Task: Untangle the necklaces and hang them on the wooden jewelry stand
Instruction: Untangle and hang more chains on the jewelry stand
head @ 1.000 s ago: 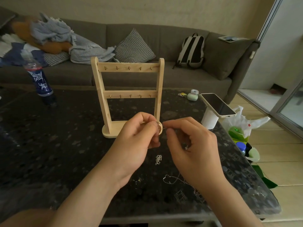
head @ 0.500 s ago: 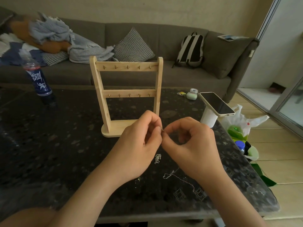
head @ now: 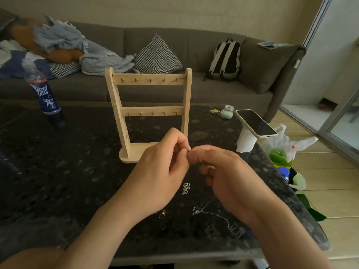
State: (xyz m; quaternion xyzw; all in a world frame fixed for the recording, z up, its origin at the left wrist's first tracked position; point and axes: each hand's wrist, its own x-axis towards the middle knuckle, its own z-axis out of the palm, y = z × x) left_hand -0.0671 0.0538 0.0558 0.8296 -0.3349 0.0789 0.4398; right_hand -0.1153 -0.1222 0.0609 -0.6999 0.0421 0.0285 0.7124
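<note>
The wooden jewelry stand [head: 148,113] stands upright on the dark table, its two hook rails bare. Just in front of its base, my left hand [head: 161,171] and my right hand [head: 223,177] meet fingertip to fingertip, both pinching a thin silver necklace [head: 186,188]. A small clump of that chain dangles below my fingers. More silver chain [head: 211,213] lies loose on the table under my right wrist, and a small gold piece [head: 162,214] lies near my left wrist.
On the dark stone table [head: 77,171] stand a blue bottle [head: 43,94] at the back left, a small green case [head: 226,112], and a phone [head: 255,123] on a white roll at the right. A plastic bag [head: 281,150] sits on the floor right. A sofa lies behind.
My hands have closed together; the right hand turned, its fingers now curled over the chain right against the left fingertips. The view shifted slightly.
</note>
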